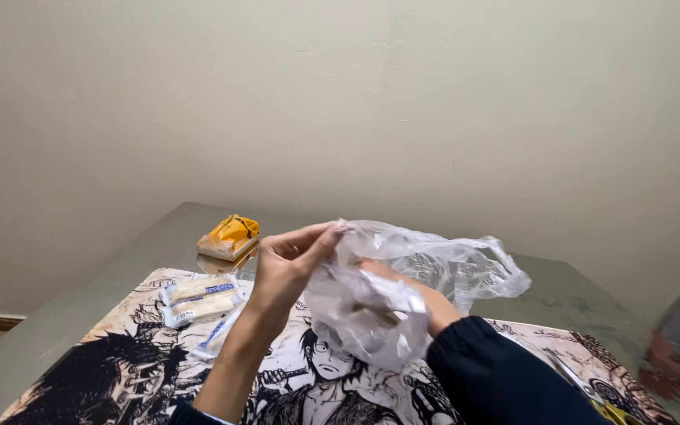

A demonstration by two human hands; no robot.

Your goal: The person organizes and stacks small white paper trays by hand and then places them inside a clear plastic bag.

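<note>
**Both hands in a clear plastic bag**

Below me lies the grey surface (72,315), covered for the most part by a black-and-white comic-print mat (308,386). Above the mat I hold a crumpled clear plastic bag (426,271) in the air. My left hand (289,264) pinches its rim, fingers (326,234) closed narrow on the film. My right hand (391,291) is pushed inside the bag; through the film I cannot tell how its fingers stand. To the left, on the mat, lie several small pale wrapped bars (198,301), close together. Beyond them, on bare surface, sits a yellow packet (230,236).
</note>
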